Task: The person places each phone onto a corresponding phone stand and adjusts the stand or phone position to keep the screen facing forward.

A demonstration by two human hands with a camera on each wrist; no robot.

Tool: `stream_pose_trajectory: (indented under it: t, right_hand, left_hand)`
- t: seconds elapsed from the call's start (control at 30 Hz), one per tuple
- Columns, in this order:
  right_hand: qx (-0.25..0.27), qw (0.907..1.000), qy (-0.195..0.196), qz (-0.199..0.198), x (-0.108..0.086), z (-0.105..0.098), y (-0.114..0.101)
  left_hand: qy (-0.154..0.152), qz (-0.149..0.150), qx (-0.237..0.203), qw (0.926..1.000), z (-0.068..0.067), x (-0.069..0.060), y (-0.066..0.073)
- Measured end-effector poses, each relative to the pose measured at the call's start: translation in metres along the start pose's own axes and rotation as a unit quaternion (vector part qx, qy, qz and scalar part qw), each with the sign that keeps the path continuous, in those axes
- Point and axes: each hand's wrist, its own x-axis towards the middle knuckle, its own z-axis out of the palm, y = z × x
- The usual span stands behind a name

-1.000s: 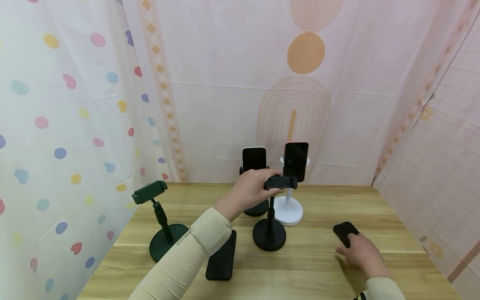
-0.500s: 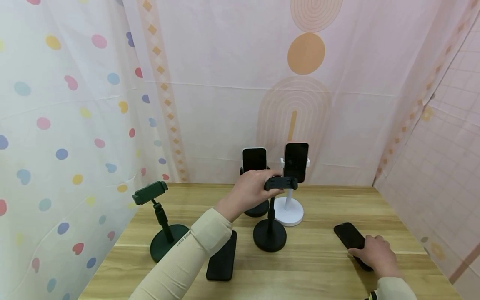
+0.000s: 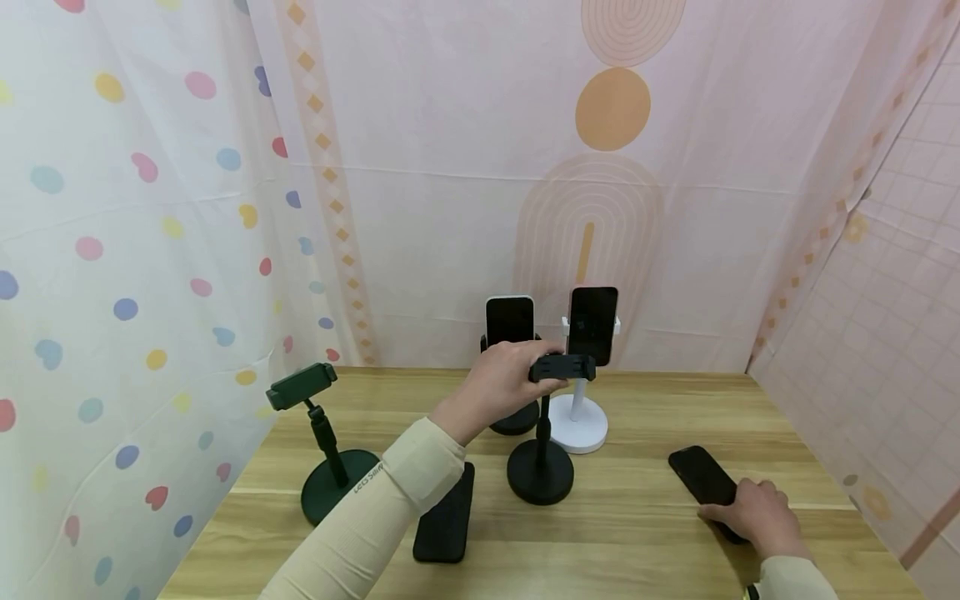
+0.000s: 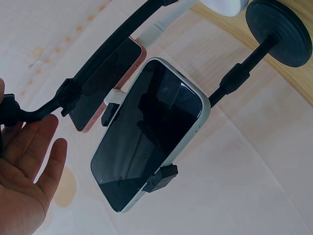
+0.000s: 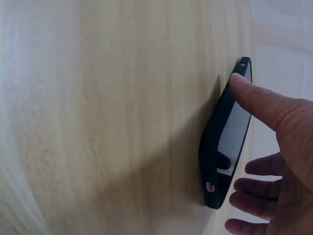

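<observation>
Partly, the right hand (image 3: 762, 518) covers the black phone (image 3: 703, 477).

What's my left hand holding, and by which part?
Your left hand holds the front black phone stand by the clamp at its top.

We see a wood-grained tabletop (image 3: 615, 533) — on its surface stand a green holder (image 3: 326, 442), a front black holder (image 3: 543, 433), a rear black holder (image 3: 516, 419) and a white holder (image 3: 579, 427); a left phone (image 3: 446, 527) and a right phone (image 3: 701, 475) lie flat — both black.
</observation>
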Motion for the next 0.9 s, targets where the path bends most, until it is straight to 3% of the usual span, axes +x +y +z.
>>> stream_pose_trajectory:
  t: [0.23, 0.53, 0.9]
  right_hand:
    - [0.007, 0.9998, -0.017, 0.006, 0.002, 0.003, 0.002]
    - [0.005, 0.9999, 0.007, -0.008, 0.002, 0.009, 0.002]
    - [-0.005, 1.0000, -0.006, 0.001, 0.001, 0.013, 0.001]
  left_hand:
    - [0.001, -0.001, -0.003, 1.0000, 0.001, 0.000, 0.000]
    - [0.008, 0.001, 0.000, 1.0000, 0.002, -0.001, 0.000]
    - [0.005, -0.001, -0.008, 1.0000, 0.001, -0.001, 0.000]
